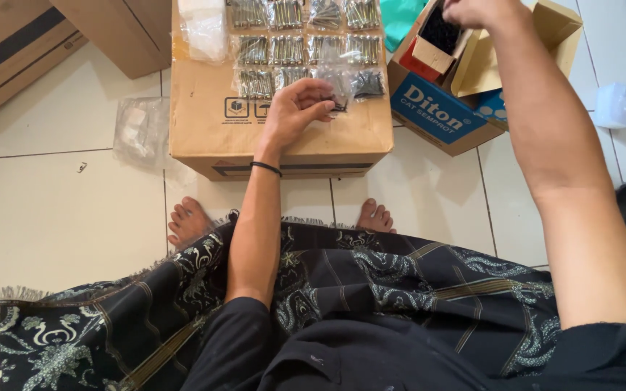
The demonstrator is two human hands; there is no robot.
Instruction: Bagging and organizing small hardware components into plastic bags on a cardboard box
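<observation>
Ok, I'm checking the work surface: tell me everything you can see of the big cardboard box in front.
The cardboard box is plain brown, closed, lying flat on the pale tiled floor before the feet. Dark printed symbols mark its top. Rows of small clear screw bags cover its far half. The left hand rests on it, pinching a small dark bag.

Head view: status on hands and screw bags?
Left hand pinching small dark bag on cardboard box. Right hand reaching into open carton. Bagged screws in rows, unobstructed.

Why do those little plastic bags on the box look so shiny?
Head view: soft, even light glints off the clear screw bags; the left hand casts only a faint shadow on the cardboard box; the right hand is cropped at the top edge.
</observation>
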